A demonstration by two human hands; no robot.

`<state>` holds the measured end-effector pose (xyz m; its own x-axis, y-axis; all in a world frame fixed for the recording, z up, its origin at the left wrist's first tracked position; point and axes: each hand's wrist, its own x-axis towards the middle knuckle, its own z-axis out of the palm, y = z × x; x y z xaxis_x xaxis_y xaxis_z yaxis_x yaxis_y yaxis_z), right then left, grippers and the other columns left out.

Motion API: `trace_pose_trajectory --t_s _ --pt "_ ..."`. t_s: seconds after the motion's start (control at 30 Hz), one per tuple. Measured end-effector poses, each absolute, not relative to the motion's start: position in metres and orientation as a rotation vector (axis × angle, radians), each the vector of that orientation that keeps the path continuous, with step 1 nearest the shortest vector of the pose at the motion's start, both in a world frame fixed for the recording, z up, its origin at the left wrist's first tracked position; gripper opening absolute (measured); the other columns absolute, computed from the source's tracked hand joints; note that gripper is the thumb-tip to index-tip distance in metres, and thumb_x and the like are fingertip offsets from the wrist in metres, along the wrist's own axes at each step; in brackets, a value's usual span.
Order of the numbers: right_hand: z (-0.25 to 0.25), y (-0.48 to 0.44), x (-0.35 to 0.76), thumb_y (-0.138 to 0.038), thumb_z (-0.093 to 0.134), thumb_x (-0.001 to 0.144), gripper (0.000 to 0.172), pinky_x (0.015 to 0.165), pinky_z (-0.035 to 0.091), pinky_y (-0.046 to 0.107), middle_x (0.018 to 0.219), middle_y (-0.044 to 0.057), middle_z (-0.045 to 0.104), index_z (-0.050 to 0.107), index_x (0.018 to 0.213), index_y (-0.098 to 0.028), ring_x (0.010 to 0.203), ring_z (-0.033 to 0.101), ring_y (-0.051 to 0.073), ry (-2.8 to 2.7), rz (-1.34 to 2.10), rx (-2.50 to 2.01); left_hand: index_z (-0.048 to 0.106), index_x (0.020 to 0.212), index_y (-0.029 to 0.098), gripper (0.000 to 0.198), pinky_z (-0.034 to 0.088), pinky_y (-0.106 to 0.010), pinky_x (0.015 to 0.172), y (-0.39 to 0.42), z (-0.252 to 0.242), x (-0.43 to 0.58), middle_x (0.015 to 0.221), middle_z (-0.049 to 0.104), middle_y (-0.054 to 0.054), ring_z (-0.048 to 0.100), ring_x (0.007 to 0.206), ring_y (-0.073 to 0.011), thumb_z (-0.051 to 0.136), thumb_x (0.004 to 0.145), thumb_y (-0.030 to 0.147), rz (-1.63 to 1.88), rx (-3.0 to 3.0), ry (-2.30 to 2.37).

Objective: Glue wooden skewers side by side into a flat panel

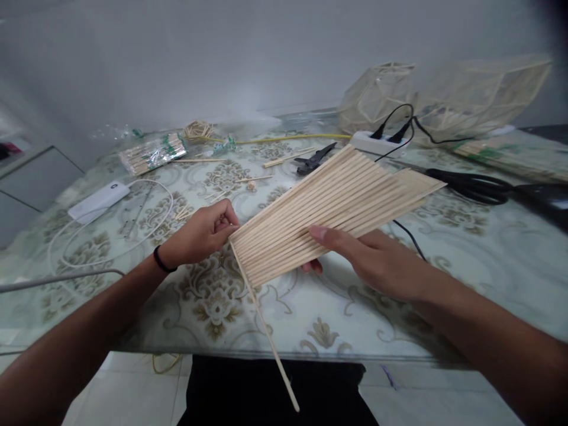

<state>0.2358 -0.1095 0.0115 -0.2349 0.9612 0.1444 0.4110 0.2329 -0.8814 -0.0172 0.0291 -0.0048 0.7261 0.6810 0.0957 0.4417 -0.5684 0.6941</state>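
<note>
A panel of pale wooden sticks [306, 219], laid side by side, is held tilted above the patterned tabletop. My right hand [368, 254] grips its near long edge, thumb on top and fingers underneath. A single wooden stick [270, 328] runs across the panel's left end and sticks out past the table's front edge. At the panel's far left corner, my left hand [206, 231] is closed, its fingertips pinching where that stick meets the panel. The exact grip of the left fingertips is partly hidden.
Cutting pliers [316, 158] lie behind the panel. A white power strip [377, 143] with black plugs stands farther right. Plastic-wrapped sticks [153, 155] and a white power bank [98, 201] with a cable lie left. Wooden-framed translucent shapes [377, 97] stand at the back.
</note>
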Motion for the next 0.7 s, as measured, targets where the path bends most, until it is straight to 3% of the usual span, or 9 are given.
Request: trace_pose_trajectory --t_s 0.13,0.3,0.43,0.7 --pt "0.0115 -0.1096 0.2348 -0.059 0.042 0.107 0.058 0.081 0.055 0.039 0.074 0.004 0.070 0.065 0.069 -0.023 0.073 0.068 0.024 -1.794 0.959 -1.273 0.042 0.081 0.024 0.027 0.036 -0.022 0.045 0.0313 -0.0092 -0.0168 0.053 0.050 0.009 0.050 0.043 -0.0107 0.064 0.092 0.035 0.576 2.169 0.873" --pt "0.0128 -0.1084 0.2335 -0.056 0.043 0.108 0.057 0.082 0.054 0.038 0.072 0.003 0.070 0.063 0.066 -0.023 0.072 0.067 0.023 -1.819 0.921 -1.272 0.060 0.102 0.020 0.015 0.044 -0.022 0.051 0.0321 -0.0107 -0.0149 0.063 0.053 0.007 0.058 0.049 -0.0103 0.060 0.097 0.034 0.650 2.133 0.827" --pt "0.0119 -0.1079 0.2343 -0.060 0.042 0.107 0.059 0.081 0.054 0.037 0.072 0.003 0.070 0.064 0.067 -0.024 0.071 0.067 0.022 -1.827 0.912 -1.262 0.064 0.086 0.018 0.023 0.044 -0.023 0.053 0.0324 -0.0106 -0.0154 0.064 0.059 0.003 0.059 0.054 -0.0117 0.064 0.093 0.040 0.641 2.205 0.899" --pt "0.0056 -0.1073 0.2373 -0.054 0.040 0.109 0.056 0.078 0.054 0.038 0.072 0.004 0.069 0.064 0.068 -0.025 0.070 0.066 0.023 -1.847 0.897 -1.212 0.067 0.080 0.017 0.020 0.036 -0.022 0.054 0.0354 -0.0107 -0.0176 0.057 0.052 0.006 0.044 0.053 -0.0104 0.067 0.087 0.036 0.694 2.382 0.922"
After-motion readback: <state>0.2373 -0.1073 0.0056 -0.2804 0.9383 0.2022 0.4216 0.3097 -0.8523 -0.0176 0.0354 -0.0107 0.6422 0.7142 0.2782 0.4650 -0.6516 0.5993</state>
